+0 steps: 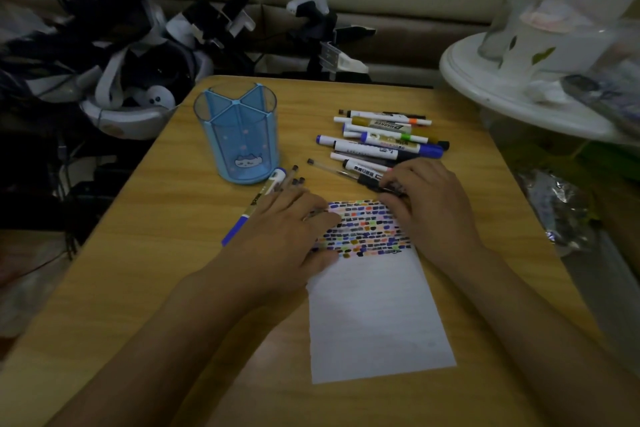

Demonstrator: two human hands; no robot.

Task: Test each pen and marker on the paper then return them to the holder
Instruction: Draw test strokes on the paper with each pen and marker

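With my right hand (pixel 427 204) pinching a black marker (pixel 372 180) at the paper (pixel 377 308) top, left hand (pixel 287 236) flat on it, holder (pixel 239 135) empty, I'd uncap steadily and stroke on bare paper.

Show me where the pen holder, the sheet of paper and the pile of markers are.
pen holder (pixel 239 135): head view, on its clear blue front wall.
sheet of paper (pixel 377 315): head view, on the blank white lower half.
pile of markers (pixel 384 142): head view, on a white barrel mid-pile.
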